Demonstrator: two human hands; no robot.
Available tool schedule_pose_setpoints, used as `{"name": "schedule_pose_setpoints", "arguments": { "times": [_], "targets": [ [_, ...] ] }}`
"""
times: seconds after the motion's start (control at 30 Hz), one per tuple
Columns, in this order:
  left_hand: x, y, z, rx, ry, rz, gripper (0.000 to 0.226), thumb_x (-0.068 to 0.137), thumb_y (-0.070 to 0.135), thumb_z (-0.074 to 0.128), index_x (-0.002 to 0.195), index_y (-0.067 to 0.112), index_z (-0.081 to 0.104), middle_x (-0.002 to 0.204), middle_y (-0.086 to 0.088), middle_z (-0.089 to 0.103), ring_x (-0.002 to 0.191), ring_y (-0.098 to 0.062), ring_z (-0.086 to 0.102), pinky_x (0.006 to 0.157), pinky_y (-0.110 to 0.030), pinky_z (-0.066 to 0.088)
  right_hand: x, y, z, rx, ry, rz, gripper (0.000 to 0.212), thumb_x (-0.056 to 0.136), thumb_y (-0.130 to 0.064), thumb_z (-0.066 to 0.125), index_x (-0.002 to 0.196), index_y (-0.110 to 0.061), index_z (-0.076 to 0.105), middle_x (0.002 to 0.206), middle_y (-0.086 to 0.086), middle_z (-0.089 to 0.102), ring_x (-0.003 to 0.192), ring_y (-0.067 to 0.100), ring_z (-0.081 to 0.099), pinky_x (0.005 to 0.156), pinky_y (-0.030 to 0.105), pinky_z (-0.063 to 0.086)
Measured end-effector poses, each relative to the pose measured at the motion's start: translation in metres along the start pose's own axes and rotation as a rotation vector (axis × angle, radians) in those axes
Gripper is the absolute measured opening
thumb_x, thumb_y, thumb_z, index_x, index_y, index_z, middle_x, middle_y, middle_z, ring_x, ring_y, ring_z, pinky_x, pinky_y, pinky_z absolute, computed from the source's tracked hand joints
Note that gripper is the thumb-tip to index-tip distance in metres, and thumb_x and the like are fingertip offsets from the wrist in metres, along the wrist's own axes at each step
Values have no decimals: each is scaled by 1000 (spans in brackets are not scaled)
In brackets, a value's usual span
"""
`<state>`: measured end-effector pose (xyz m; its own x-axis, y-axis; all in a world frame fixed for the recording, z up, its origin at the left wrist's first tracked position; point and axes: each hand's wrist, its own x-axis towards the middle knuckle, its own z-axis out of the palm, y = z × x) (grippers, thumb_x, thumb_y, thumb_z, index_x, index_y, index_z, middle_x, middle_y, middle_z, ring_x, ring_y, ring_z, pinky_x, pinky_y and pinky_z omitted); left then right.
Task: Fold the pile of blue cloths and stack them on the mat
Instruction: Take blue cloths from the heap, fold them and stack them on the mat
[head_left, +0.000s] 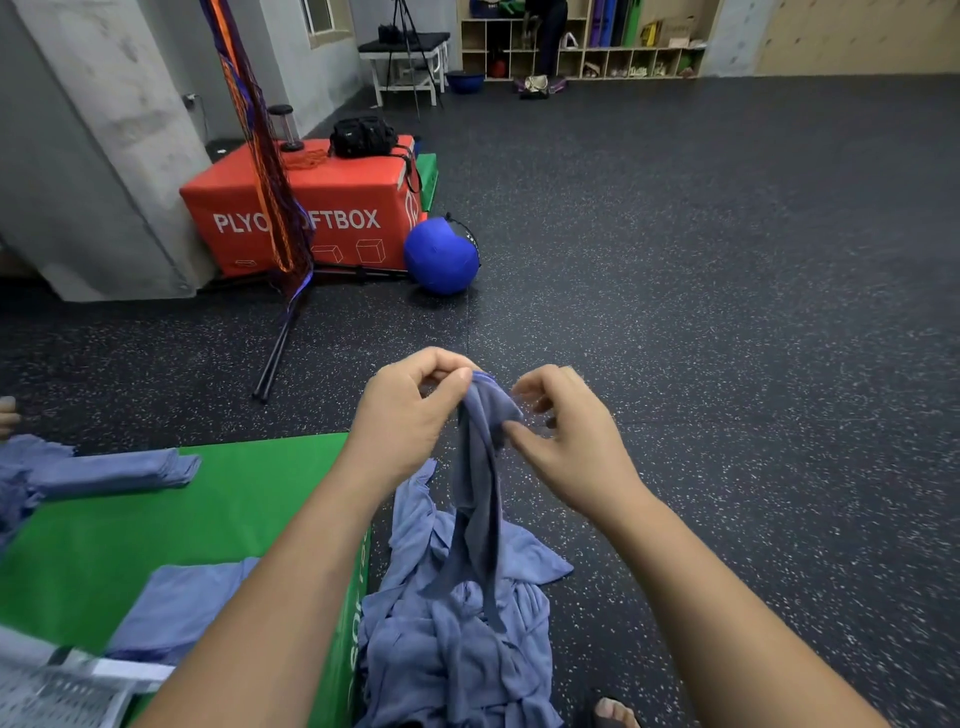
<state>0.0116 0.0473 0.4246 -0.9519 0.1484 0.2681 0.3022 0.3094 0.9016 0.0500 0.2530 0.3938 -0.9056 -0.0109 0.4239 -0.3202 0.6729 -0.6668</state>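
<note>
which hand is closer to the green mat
Left. The left hand pinches the lifted cloth just off the far corner of the green mat; the right hand is farther right, on the cloth's other side.

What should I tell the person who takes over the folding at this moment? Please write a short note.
Left hand pinches the top of the lifted cloth, which hangs over the pile on the floor beside the green mat.
Right hand is curled at the cloth's edge; blur hides whether it grips.
Done: a folded stack on the mat's far left, one flat cloth nearer.
Left: fold this cloth and the pile, stack all.
</note>
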Motion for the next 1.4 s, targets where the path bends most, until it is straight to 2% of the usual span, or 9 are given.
{"name": "schedule_pose_setpoints", "arguments": {
  "times": [0.2,0.33,0.43,0.5,0.6,0.7,0.9,1.13,1.4],
  "targets": [
    [-2,1,-11,-26,-65,16,13,107,18,64,100,18,75,96,4,77,89,-5,66,88,-26,51,-2,1,12,-26,-126,-71,29,93,-26,80,112,-33,58,113,-13,57,112,11,57,95,34,49],
    [-3,-1,-16,-46,-111,25,14,108,25,63,101,20,74,101,0,77,96,-10,67,96,-35,51,-3,-9,14,99,-215,4,35,87,-18,81,110,-31,57,97,-14,69,93,5,65,85,27,51],
    [-2,-5,-18,-43,-100,33,13,107,27,64,101,21,74,101,-3,76,95,-12,66,96,-40,51,-3,-13,16,88,-283,-13,29,81,-15,78,95,-27,55,78,-6,65,76,18,62,72,35,49],
    [-1,-7,-20,-36,-71,32,15,104,31,63,100,22,74,101,-3,76,95,-13,66,95,-43,52,-3,-13,19,29,-300,-37,29,77,-14,75,87,-26,50,70,-6,57,70,18,53,68,33,41],
    [1,-11,-23,8,-22,20,13,107,25,63,100,23,74,99,1,77,94,-11,66,93,-40,51,-2,-10,22,-176,-310,-137,34,79,-24,70,74,-27,36,72,-8,46,78,20,44,76,40,38],
    [4,-15,-27,52,21,-4,14,107,22,64,99,24,74,99,4,77,96,-16,69,93,-35,51,-1,-7,19,-333,-359,-155,42,88,-33,67,68,-27,31,75,-7,46,81,25,48,79,41,38],
    [3,-21,-26,162,38,-39,14,106,26,67,94,28,74,85,10,71,77,-5,58,74,-23,46,-1,-12,7,-455,-447,-87,28,97,-33,58,75,-16,51,74,5,62,80,36,60,67,37,33],
    [4,-19,-21,167,26,-32,15,106,25,66,93,27,73,81,12,67,73,1,54,70,-14,41,-2,-10,2,-412,-508,12,12,90,-28,58,88,-21,48,83,11,67,80,39,62,66,41,53],
    [6,-25,-27,177,74,-47,14,106,27,65,94,27,73,86,3,71,74,-7,55,68,-23,44,2,-11,-14,-260,-366,-9,23,87,-31,59,94,-25,39,70,-2,58,72,32,56,64,43,51]
  ]
}}
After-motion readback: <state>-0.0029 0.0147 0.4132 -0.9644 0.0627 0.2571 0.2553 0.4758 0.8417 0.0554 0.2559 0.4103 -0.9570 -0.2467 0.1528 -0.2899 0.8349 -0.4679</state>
